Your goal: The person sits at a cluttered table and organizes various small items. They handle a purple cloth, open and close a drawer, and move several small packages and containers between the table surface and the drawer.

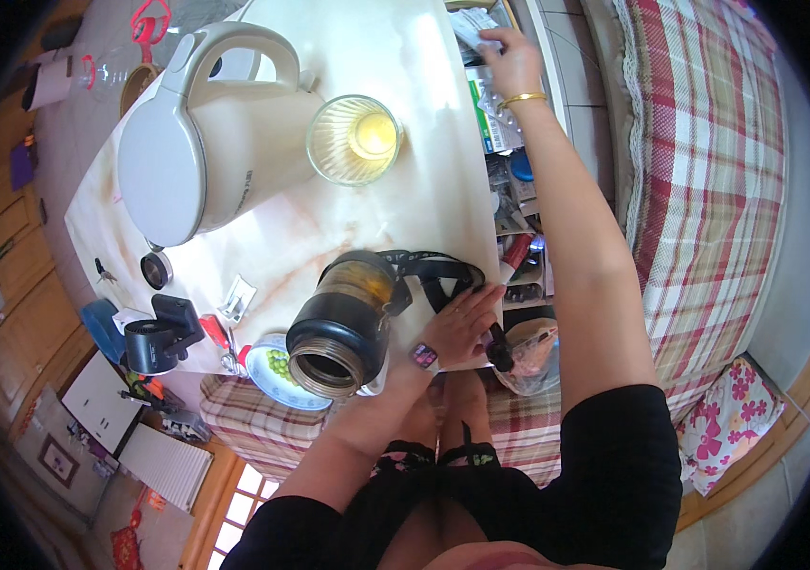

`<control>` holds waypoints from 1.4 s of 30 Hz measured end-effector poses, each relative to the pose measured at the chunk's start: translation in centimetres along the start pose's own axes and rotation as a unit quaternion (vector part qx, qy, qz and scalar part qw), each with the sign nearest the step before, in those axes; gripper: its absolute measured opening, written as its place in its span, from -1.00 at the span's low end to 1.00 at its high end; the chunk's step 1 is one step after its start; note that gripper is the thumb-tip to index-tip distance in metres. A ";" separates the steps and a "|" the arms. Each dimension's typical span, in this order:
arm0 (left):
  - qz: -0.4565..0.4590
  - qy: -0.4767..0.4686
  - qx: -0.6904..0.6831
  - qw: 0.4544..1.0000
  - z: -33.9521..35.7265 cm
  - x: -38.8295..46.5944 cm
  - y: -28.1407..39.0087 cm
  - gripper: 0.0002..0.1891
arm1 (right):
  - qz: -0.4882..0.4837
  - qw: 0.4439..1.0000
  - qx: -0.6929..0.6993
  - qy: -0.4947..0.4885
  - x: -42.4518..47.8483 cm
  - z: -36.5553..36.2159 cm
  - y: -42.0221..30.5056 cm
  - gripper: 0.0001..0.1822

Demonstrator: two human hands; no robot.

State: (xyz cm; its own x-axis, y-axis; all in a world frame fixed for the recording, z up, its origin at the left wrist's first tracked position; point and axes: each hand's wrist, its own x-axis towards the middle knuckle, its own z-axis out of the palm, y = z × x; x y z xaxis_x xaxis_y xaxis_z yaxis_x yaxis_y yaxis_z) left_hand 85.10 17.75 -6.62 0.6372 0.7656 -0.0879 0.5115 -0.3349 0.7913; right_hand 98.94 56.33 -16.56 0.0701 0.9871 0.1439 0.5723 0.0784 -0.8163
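My left hand point(462, 320), with a watch at its wrist, is at the table's near edge beside the black strap of a large flask. A small dark cylinder point(497, 348) sticks out between its thumb and fingers; the hand partly hides it. The flask point(341, 328) stands uncapped, its threaded mouth showing, with a see-through amber band around the body. My right hand point(513, 64) reaches over an open drawer point(554, 78). Its fingertips are at a white packet point(475, 27); whether they grip it is unclear. Medicine boxes and blister packs point(496, 121) lie below that hand.
A white kettle point(248, 149) and a ribbed glass point(354, 142) with yellow liquid stand on the marble-look table point(419, 192). Nearby are a bowl point(298, 395) of green fruit, red-handled scissors point(223, 342) and a small black fan point(156, 345). A plastic-lined bin point(537, 377) stands by the drawer.
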 end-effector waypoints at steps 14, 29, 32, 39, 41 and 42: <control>-0.012 -0.012 -0.020 1.000 -0.5 0.4 0.4 -0.60 | 0.004 0.995 -0.041 -0.089 -4.9 -10.5 -3.4 -0.60; -0.034 -0.044 -0.016 0.998 -0.1 -0.1 0.4 -0.57 | -0.005 0.995 -0.002 0.097 -4.3 -10.6 -5.1 -0.71; -0.008 -0.018 -0.034 0.999 -0.1 0.1 0.3 -0.57 | -0.038 0.981 -0.064 0.178 -7.8 -19.2 -5.0 -0.76; -0.032 -0.043 -0.015 0.998 -1.0 0.6 0.9 -0.63 | 0.097 0.979 -0.181 0.014 -21.3 -20.4 1.4 -0.76; -0.032 -0.050 0.008 0.998 -1.6 0.7 1.2 -0.64 | 0.194 0.961 -0.173 -0.093 -24.2 -18.6 0.9 -0.64; -0.029 -0.060 0.038 0.997 -1.4 0.6 1.2 -0.63 | 0.196 0.961 -0.154 -0.119 -25.7 -17.6 1.0 -0.59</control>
State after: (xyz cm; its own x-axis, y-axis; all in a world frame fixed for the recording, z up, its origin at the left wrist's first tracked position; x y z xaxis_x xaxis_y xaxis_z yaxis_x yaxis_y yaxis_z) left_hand 85.33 18.60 -4.85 0.6666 0.7160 -0.2075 0.5890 -0.3352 0.7354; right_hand 112.11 28.53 -11.19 0.1629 0.9391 -0.3027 0.7572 -0.3157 -0.5718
